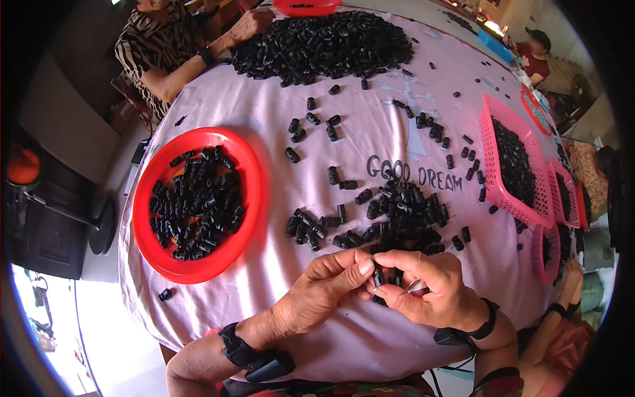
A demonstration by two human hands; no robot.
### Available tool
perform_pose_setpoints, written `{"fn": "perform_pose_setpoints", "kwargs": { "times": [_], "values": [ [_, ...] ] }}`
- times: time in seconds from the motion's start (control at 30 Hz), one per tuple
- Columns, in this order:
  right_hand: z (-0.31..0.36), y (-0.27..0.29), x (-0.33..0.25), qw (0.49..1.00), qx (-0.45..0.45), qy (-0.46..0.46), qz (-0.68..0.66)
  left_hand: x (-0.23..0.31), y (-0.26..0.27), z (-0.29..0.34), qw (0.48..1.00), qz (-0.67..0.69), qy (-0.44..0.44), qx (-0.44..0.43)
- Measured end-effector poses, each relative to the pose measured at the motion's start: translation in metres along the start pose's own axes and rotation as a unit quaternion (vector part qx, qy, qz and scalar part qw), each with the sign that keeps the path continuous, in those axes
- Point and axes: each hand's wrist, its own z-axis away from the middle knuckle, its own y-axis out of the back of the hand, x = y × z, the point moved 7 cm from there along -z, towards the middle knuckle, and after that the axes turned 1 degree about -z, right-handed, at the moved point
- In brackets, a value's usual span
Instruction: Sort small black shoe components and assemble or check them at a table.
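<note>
My left hand (334,283) and my right hand (433,286) meet close to the table's near edge. Both are closed, with thumbs and fingertips pinching one small black cylindrical plastic piece (378,274) between them. A thin shiny metal thing (415,286) shows at the fingers of my right hand; its kind is hard to make out. Just beyond my fingers lies a heap of similar black plastic pieces (407,208), partly hidden by my hands. Left of it, a red round tray (255,192) holds many more of these pieces.
A large black heap (324,46) covers the far part of the pink tablecloth (218,99). Pink baskets (522,212) with black pieces stand at the right. Loose pieces are scattered between. A person's hand (251,25) rests by the far heap; another person's arm (569,284) is at right.
</note>
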Motion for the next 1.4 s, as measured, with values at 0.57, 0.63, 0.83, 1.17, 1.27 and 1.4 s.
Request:
{"fn": "perform_pose_setpoints", "kwargs": {
  "times": [0.57,0.63,0.83,1.17,1.27,1.4],
  "values": [
    [0.003,0.004,0.003,0.994,-0.018,-0.046,0.098,0.000,-0.011,0.001,0.996,0.089,0.016,-0.004],
    [0.005,0.003,0.009,0.991,-0.022,-0.043,0.121,0.001,-0.014,0.000,0.995,0.096,0.022,0.003],
    [0.004,-0.001,0.014,0.988,-0.050,-0.067,0.127,-0.003,-0.008,0.001,0.998,0.057,0.014,0.002],
    [0.001,0.000,0.009,0.983,-0.055,-0.054,0.169,-0.002,-0.011,0.000,0.998,0.050,0.029,0.004],
    [0.001,-0.001,0.009,0.980,-0.060,-0.050,0.184,-0.001,-0.011,0.001,0.998,0.051,0.030,0.011],
    [0.001,-0.002,0.009,0.979,-0.058,-0.040,0.191,0.001,-0.011,0.002,0.998,0.050,0.033,0.013]
  ]
}}
